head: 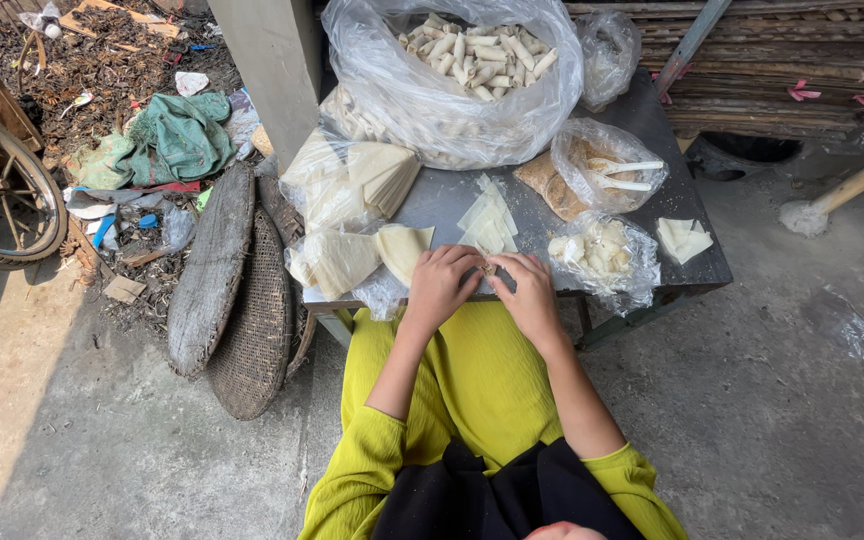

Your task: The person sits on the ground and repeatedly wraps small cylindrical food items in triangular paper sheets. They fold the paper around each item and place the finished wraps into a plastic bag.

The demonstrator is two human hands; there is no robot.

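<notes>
Left hand (pixel 442 285), right hand (pixel 529 290): fingers of each grip curled together on one small wrapper roll (pixel 489 268) at the near edge of the dark surface (pixel 652 120). Just beyond the grip: fanned wrapper squares (pixel 487 222). Right of it: bagged filling (pixel 597 252) (pale lumps). Far beyond: large clear bag of finished rolls (pixel 467 70).

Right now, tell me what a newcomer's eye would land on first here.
First the big clear bag heaped with pale rolls at the back of the dark table. Next the left hand and right hand, close together at the table's near edge, working something small beside a stack of wrappers. The bright yellow-green sleeves stand out below.
</notes>
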